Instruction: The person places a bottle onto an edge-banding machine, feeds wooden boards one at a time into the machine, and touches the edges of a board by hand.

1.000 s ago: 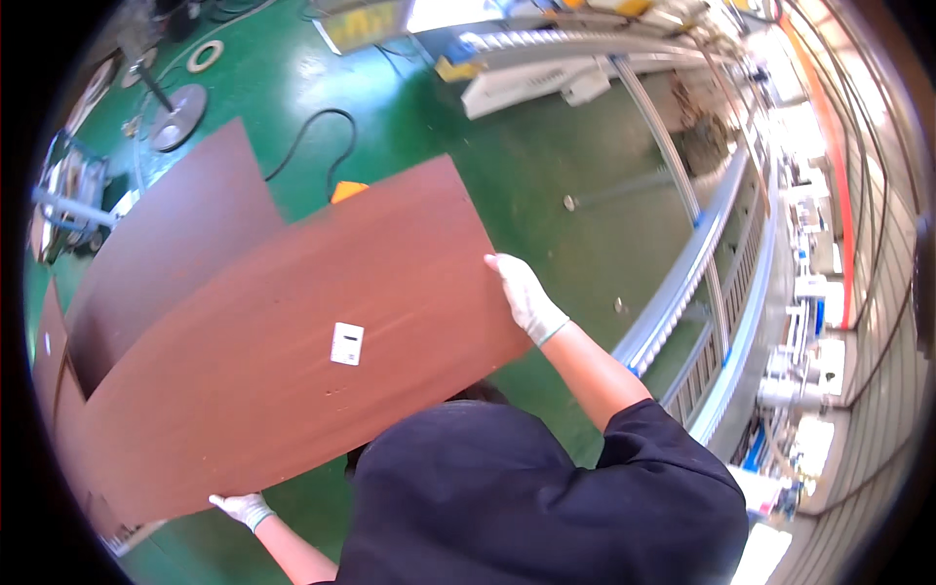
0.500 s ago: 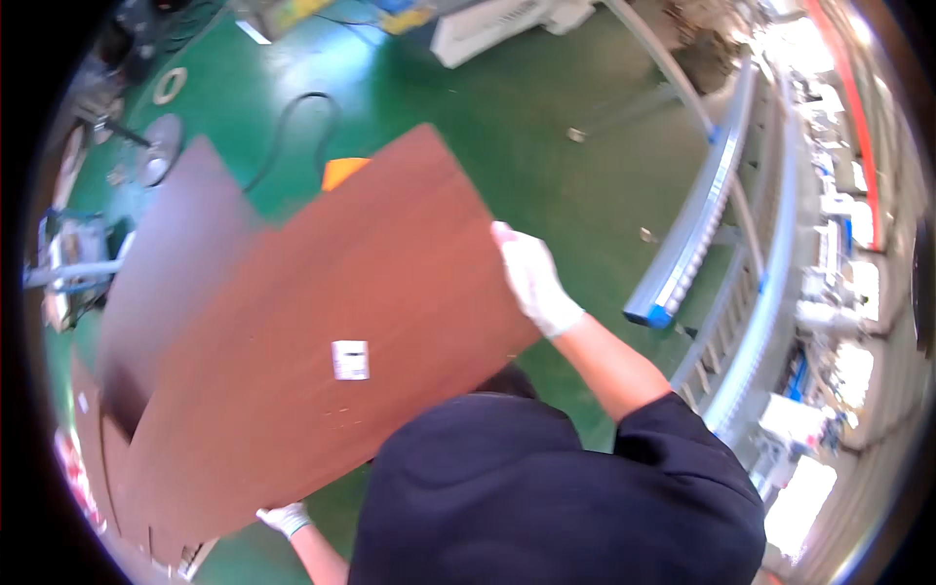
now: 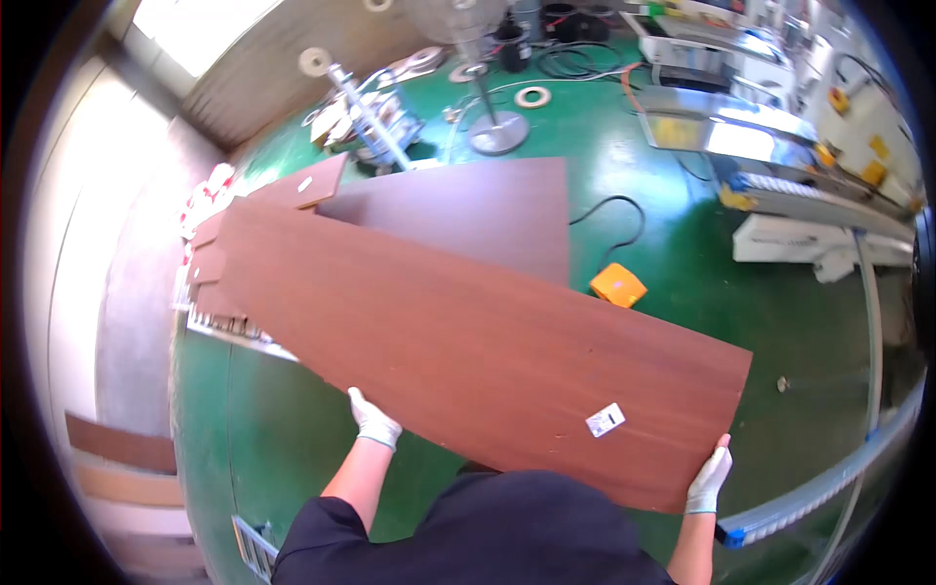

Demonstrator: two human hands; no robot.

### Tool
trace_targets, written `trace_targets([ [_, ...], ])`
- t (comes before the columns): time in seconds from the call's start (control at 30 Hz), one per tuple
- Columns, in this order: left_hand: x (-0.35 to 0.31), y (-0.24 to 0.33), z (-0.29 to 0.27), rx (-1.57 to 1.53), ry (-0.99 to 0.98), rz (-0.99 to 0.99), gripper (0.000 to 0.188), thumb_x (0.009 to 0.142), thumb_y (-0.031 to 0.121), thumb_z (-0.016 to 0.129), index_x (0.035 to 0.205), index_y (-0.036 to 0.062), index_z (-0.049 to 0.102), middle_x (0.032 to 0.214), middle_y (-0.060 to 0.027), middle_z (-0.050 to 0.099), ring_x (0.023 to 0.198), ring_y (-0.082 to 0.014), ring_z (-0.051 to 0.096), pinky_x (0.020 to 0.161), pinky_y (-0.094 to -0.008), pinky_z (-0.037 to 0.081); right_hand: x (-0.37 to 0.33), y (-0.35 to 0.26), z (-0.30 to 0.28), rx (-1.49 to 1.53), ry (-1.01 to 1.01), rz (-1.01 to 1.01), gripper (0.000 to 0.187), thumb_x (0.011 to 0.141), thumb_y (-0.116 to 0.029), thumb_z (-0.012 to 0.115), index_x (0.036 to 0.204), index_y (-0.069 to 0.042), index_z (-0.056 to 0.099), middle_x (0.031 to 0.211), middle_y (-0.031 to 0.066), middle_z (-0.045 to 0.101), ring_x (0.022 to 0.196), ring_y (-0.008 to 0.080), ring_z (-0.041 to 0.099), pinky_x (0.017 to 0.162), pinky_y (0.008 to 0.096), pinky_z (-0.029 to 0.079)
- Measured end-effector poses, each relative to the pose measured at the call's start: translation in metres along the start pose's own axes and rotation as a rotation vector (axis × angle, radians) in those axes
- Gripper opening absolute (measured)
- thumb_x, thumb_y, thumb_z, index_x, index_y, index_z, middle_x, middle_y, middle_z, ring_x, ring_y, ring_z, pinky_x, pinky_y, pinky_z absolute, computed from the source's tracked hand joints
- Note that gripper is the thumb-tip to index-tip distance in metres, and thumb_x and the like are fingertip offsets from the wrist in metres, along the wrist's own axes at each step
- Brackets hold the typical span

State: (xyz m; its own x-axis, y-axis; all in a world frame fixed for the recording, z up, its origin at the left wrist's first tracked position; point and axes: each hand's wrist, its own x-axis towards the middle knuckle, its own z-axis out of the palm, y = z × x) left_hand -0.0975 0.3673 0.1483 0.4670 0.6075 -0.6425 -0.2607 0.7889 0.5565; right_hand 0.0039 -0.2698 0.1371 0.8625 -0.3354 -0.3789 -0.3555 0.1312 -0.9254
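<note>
A long reddish-brown wooden panel (image 3: 468,341) with a small white label spans the view in front of me, slanting from the far left down to the near right. My left hand (image 3: 373,419), in a white glove, is closed on its near long edge, thumb on top and the other fingers hidden beneath. At the right end, my gloved right hand (image 3: 709,478) grips the short edge near its near corner. Behind the held panel lies a second brown panel (image 3: 478,205), partly covered by it. The held panel's far left end overlaps a stack of brown boards (image 3: 210,263).
An orange box (image 3: 618,285) with a black cable lies on the green floor beyond the panel. A round-based metal stand (image 3: 498,133) and a blue cart (image 3: 385,127) are farther back. A roller conveyor rail (image 3: 829,497) runs along the right; boards (image 3: 122,444) lean at the left wall.
My view has turned left, bringing the board stack and wall into sight. The panel has swung with me, its right end now lower and nearer; both hands keep hold of it.
</note>
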Motion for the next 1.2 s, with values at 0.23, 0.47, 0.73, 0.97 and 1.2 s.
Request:
trace_targets([
  [0.23, -0.053, -0.013, 0.005, 0.249, -0.1, -0.093, 0.083, 0.099, 0.072, 0.022, 0.158, 0.018, 0.04, 0.165, -0.0084, 0.037, 0.148, -0.0382, 0.037, 0.121, -0.0597, 0.03, -0.082, 0.04, -0.099, 0.097, 0.227, -0.05, 0.056, 0.114, -0.044, 0.039, 0.115, 0.004, 0.068, 0.114, 0.0048, 0.07, 0.103, 0.012, 0.061, 0.095, 0.0299, 0.049],
  [0.47, -0.085, -0.104, 0.001, 0.386, -0.375, -0.262, 0.083, 0.099, 0.071, 0.021, 0.157, 0.0156, 0.042, 0.163, -0.0089, 0.041, 0.147, -0.0374, 0.039, 0.12, -0.0556, 0.034, -0.205, 0.078, -0.22, 0.197, 0.509, -0.167, 0.042, 0.111, -0.031, 0.05, 0.079, -0.004, 0.055, 0.08, -0.0061, 0.047, 0.077, 0.0077, 0.038, 0.07, 0.0272, 0.037],
  [0.73, -0.075, -0.202, 0.043, 0.49, -0.587, -0.355, 0.079, 0.106, 0.067, 0.018, 0.154, 0.0099, 0.044, 0.16, -0.0097, 0.045, 0.143, -0.0348, 0.043, 0.119, -0.0509, 0.036, -0.301, 0.087, -0.276, 0.299, 0.815, -0.114, 0.04, 0.109, -0.033, 0.054, 0.082, -0.004, 0.058, 0.083, -0.0051, 0.05, 0.077, 0.0089, 0.041, 0.071, 0.0283, 0.038],
  [0.97, -0.116, -0.323, 0.125, 0.557, -0.543, -0.481, 0.08, 0.106, 0.067, 0.023, 0.158, 0.0082, 0.038, 0.164, -0.0108, 0.038, 0.148, -0.0357, 0.038, 0.122, -0.0501, 0.031, -0.293, 0.106, -0.335, 0.272, 0.953, -0.209, 0.042, 0.107, -0.034, 0.056, 0.112, 0.005, 0.069, 0.108, 0.0053, 0.068, 0.101, 0.0144, 0.058, 0.091, 0.0326, 0.049],
  [1.2, -0.133, -0.413, 0.185, 0.463, -0.663, -0.599, 0.074, 0.108, 0.063, 0.028, 0.157, 0.008, 0.039, 0.161, -0.0112, 0.042, 0.144, -0.0362, 0.043, 0.12, -0.0504, 0.035, -0.284, 0.088, -0.342, 0.51, 0.999, -0.036, 0.05, 0.105, -0.036, 0.059, 0.133, 0.006, 0.061, 0.132, 0.0092, 0.063, 0.119, 0.0188, 0.058, 0.108, 0.0364, 0.047],
])
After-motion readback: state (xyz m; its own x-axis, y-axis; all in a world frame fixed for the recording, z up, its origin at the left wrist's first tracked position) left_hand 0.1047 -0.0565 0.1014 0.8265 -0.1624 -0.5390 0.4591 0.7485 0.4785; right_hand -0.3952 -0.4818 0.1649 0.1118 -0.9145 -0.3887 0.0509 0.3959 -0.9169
